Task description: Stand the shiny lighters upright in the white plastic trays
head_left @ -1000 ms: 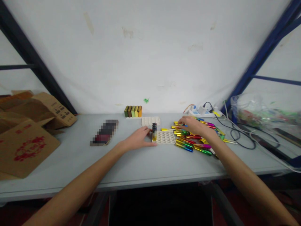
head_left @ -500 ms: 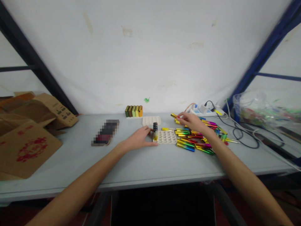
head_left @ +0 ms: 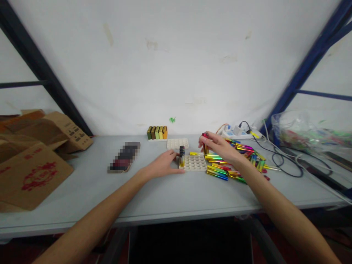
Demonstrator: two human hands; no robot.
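Note:
A white tray with rows of round holes [head_left: 195,163] lies on the table, and a column of dark-topped yellow tubes [head_left: 182,157] stands along its left edge. My left hand [head_left: 165,163] rests at that edge, thumb and fingers apart around the corner, gripping nothing. Above the tray's right back corner, my right hand [head_left: 216,144] holds a shiny tube with a red end [head_left: 205,143], close to upright. Beside the tray on the right lies a loose pile of shiny coloured tubes [head_left: 217,173], partly under my right forearm.
Behind are a second holed tray [head_left: 177,143] and a block of upright tubes [head_left: 157,132]. A blurred-out dark object [head_left: 124,157] and cardboard boxes [head_left: 45,172] lie left. A power strip [head_left: 238,132], cables [head_left: 288,172] and a plastic bag [head_left: 302,128] are right.
My right hand has moved slightly left and turned the tube from lying nearly flat to nearly upright. My left hand has stayed at the tray. The camera view has shifted slightly.

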